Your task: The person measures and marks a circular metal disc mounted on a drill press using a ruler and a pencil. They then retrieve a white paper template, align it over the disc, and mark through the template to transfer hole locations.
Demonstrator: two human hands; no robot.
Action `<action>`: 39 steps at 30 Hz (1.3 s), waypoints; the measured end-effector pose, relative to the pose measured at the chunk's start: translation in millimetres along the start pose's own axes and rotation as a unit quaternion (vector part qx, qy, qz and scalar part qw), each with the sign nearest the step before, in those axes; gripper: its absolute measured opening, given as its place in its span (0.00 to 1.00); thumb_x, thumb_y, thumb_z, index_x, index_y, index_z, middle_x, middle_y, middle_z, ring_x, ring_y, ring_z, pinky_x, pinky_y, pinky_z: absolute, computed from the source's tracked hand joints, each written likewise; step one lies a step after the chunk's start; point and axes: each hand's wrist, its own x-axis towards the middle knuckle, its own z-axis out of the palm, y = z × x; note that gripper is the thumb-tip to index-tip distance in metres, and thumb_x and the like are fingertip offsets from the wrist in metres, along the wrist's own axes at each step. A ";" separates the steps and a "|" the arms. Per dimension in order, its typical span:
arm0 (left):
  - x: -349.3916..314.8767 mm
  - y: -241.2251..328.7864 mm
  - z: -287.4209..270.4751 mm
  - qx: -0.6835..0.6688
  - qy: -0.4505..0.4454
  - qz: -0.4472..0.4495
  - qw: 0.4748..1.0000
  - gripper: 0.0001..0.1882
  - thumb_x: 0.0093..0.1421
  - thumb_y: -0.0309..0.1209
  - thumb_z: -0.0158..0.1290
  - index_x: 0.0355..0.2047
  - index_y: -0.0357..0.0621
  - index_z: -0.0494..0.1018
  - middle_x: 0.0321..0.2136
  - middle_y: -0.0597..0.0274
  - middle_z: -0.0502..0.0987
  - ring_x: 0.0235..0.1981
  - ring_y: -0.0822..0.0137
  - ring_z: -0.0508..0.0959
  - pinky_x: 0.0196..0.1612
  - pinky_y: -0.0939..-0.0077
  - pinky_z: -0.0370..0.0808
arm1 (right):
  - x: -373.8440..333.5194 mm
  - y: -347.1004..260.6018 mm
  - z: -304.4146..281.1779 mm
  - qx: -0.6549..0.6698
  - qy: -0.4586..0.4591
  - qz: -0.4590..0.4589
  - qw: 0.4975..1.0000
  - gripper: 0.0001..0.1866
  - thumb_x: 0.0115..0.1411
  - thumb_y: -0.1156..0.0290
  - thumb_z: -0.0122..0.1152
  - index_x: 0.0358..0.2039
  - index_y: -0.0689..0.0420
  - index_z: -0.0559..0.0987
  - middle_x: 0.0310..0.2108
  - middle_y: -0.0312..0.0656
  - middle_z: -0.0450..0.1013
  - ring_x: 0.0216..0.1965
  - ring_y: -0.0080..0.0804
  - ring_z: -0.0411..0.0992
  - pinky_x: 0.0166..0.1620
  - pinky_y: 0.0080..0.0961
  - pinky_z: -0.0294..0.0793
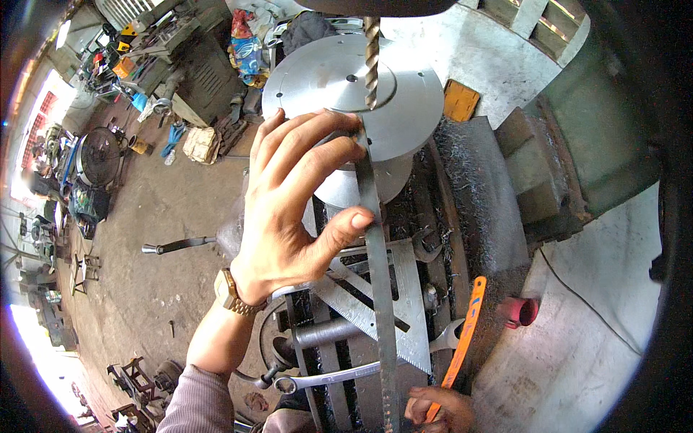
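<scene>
My left hand (296,173) steadies a long, narrow flat steel strip (377,267), thumb and fingertips against its edge. The strip's far end meets a round silver metal disc (317,79), which has small holes and a shallow ring groove. Just over the disc hangs a twist drill bit (372,65). At the lower edge my right hand (439,410), partly cut off, is closed around an orange hacksaw blade (468,328) that points up and away. Beneath the strip lie a triangular metal set square (368,310) and a combination wrench (332,377).
Dark slotted machine table (433,195) with metal shavings carries the disc. An open-end wrench (446,338), a red cup-like object (520,312) and an orange-yellow block (460,99) lie to the right. A crank handle (177,245) sticks out left; a fan (99,155) stands farther off.
</scene>
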 end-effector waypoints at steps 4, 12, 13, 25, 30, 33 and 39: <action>0.2 -0.2 -1.8 0.004 -0.009 0.004 1.000 0.27 0.58 0.55 0.55 0.45 0.44 0.75 0.51 0.55 0.74 0.56 0.51 0.71 0.64 0.48 0.54 | 10.7 -17.9 0.9 -0.079 0.058 0.006 0.995 0.19 0.67 0.68 0.49 0.47 0.74 0.75 0.23 0.39 0.67 0.24 0.24 0.62 0.32 0.22 0.64; 0.2 -1.3 -1.8 0.020 -0.008 0.014 1.000 0.31 0.61 0.58 0.50 0.46 0.41 0.74 0.52 0.51 0.75 0.56 0.48 0.72 0.65 0.42 0.53 | 34.4 -42.1 8.2 -0.067 0.234 -0.025 0.970 0.18 0.63 0.75 0.50 0.51 0.72 0.72 0.43 0.50 0.68 0.22 0.26 0.65 0.28 0.22 0.67; 0.3 -1.3 -1.8 0.021 -0.009 0.014 1.000 0.30 0.60 0.57 0.51 0.46 0.41 0.74 0.52 0.51 0.75 0.56 0.49 0.72 0.65 0.42 0.53 | 38.0 -44.3 11.2 -0.068 0.260 -0.053 0.962 0.19 0.63 0.76 0.49 0.53 0.72 0.71 0.48 0.52 0.67 0.22 0.25 0.65 0.27 0.22 0.68; 0.8 3.8 -3.2 0.009 -0.010 0.010 1.000 0.23 0.57 0.46 0.59 0.46 0.43 0.74 0.51 0.56 0.75 0.55 0.53 0.71 0.64 0.48 0.55 | 92.9 -89.4 29.5 -0.359 0.008 -0.049 0.932 0.26 0.56 0.80 0.53 0.57 0.69 0.71 0.42 0.51 0.78 0.30 0.26 0.75 0.36 0.24 0.73; 0.7 4.7 -2.2 0.009 -0.002 0.012 1.000 0.23 0.58 0.48 0.58 0.46 0.43 0.75 0.51 0.57 0.75 0.55 0.54 0.72 0.64 0.48 0.55 | 102.5 -93.3 33.3 -0.401 -0.039 -0.118 0.907 0.30 0.51 0.85 0.50 0.58 0.69 0.70 0.50 0.59 0.74 0.44 0.47 0.79 0.47 0.30 0.75; 1.1 4.8 -2.5 0.012 -0.001 0.012 1.000 0.23 0.59 0.48 0.58 0.46 0.44 0.75 0.51 0.57 0.75 0.54 0.54 0.72 0.64 0.48 0.55 | 104.8 -92.1 40.1 -0.396 -0.036 -0.126 0.909 0.31 0.51 0.86 0.49 0.59 0.66 0.70 0.40 0.57 0.76 0.34 0.48 0.77 0.40 0.34 0.75; 1.3 5.2 -2.2 0.012 0.001 0.008 1.000 0.23 0.59 0.47 0.58 0.46 0.43 0.75 0.51 0.57 0.75 0.55 0.54 0.72 0.64 0.49 0.55 | 114.5 -89.0 45.3 -0.356 -0.013 -0.208 0.911 0.31 0.51 0.86 0.50 0.60 0.61 0.70 0.33 0.54 0.72 0.30 0.52 0.73 0.36 0.39 0.73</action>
